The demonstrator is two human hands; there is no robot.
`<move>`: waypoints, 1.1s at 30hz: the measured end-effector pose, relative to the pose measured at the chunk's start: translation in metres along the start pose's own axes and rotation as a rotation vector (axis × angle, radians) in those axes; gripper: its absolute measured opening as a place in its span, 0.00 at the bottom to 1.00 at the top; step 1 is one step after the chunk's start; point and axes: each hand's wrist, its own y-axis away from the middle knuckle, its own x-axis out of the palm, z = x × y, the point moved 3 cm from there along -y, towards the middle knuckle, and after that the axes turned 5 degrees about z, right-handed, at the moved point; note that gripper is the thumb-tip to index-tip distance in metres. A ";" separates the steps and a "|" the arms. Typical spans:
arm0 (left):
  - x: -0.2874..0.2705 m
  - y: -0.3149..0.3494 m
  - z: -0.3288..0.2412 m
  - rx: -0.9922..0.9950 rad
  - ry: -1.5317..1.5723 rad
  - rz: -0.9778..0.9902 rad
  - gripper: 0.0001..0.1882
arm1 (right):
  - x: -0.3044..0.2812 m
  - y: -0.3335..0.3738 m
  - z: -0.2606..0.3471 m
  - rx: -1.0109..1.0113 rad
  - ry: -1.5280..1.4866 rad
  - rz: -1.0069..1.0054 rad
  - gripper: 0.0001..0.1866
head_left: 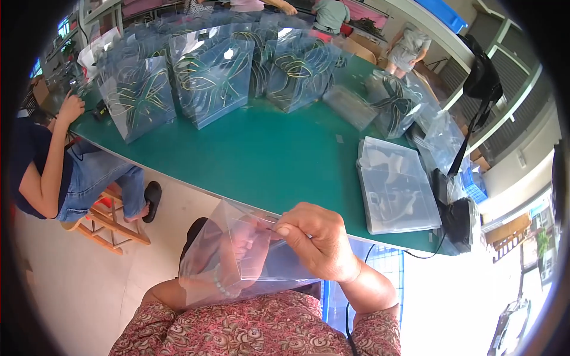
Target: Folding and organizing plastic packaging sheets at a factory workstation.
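Close in front of my body is a clear plastic box, its walls opened out and tilted. My right hand grips its upper right edge, thumb against bent fingers. Through the transparent wall shows my left hand, a beaded bracelet at the wrist. Its fingertips close on the same edge, near my right thumb; whether this hand is inside or behind the box I cannot make out. On the green table to the right lies a stack of flattened clear plastic boxes.
Upright clear boxes with dark and yellow coiled cables crowd the far side. A flat clear plastic pack lies by them. At the left a person sits on a wooden stool. Black straps and a black device stand right.
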 end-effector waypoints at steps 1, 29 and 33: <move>-0.002 -0.001 0.007 -0.008 0.350 0.020 0.06 | -0.001 0.000 0.000 -0.007 -0.025 -0.031 0.01; 0.004 -0.005 -0.008 0.012 -0.288 0.023 0.04 | -0.006 0.002 -0.006 0.192 -0.165 0.078 0.02; -0.007 -0.008 0.004 0.028 -0.025 -0.001 0.09 | 0.004 -0.002 -0.006 0.042 -0.043 0.045 0.02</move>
